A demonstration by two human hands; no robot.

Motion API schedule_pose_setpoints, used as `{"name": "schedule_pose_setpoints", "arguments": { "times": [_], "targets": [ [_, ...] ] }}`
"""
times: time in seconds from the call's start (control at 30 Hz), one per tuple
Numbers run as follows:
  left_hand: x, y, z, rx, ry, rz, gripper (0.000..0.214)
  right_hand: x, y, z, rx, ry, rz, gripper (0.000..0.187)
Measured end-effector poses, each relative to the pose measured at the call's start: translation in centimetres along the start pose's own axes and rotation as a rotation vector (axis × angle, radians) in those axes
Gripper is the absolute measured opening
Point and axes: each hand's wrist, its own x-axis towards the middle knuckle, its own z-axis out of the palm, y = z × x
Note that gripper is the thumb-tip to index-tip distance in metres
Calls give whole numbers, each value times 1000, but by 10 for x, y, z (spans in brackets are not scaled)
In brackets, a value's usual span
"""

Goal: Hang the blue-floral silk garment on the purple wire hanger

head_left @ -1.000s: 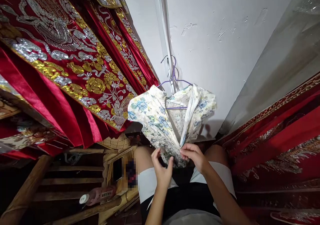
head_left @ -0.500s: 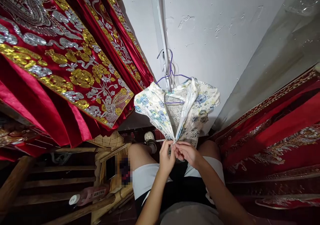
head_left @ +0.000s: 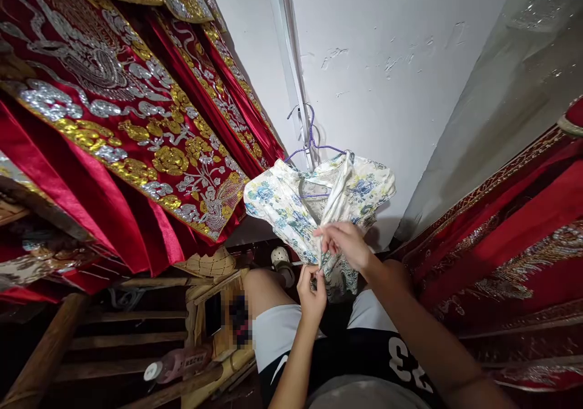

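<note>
A white short-sleeved blouse (head_left: 280,206) with blue and yellow flowers hangs in front of me on a purple wire hanger (head_left: 311,131). Its neck is open in a V, with the two front edges meeting lower down. My left hand (head_left: 312,290) is closed, pinching the front edges where they come together near the lower front. Higher up, my right hand (head_left: 345,244) is closed on the right-side front edge, thumb and forefinger on the fabric. Whatever small fastening lies between the fingers is hidden.
Red embroidered drapery (head_left: 150,148) hangs on the left, and more red beaded cloth (head_left: 501,263) on the right. A metal strip (head_left: 291,51) runs down the white wall. Beside my left leg are a wooden frame (head_left: 195,300), a pink bottle (head_left: 177,365) and a phone (head_left: 212,314).
My right hand has moved up the blouse front, away from the left hand, and now grips the edge higher. My left hand stays low on the front edges. The camera view has shifted slightly.
</note>
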Motion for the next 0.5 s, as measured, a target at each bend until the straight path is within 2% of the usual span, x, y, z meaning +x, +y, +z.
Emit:
{"name": "schedule_pose_setpoints", "arguments": {
  "times": [0.13, 0.27, 0.4, 0.5],
  "targets": [
    [-1, -15, 9, 3, -20, -65, 17, 42, -51, 13, -97, 48, -162, 21],
    [-3, -18, 18, -10, -62, -66, 17, 63, -88, 23, -27, 109, -258, 21],
    [-3, -10, 22, -24, -131, 7, 20, 61, -99, 17, 26, 192, -362, 21],
    [17, 5, 15, -27, -267, 37, 19, 56, -94, 10, 41, 207, -362, 20]
  ]
}}
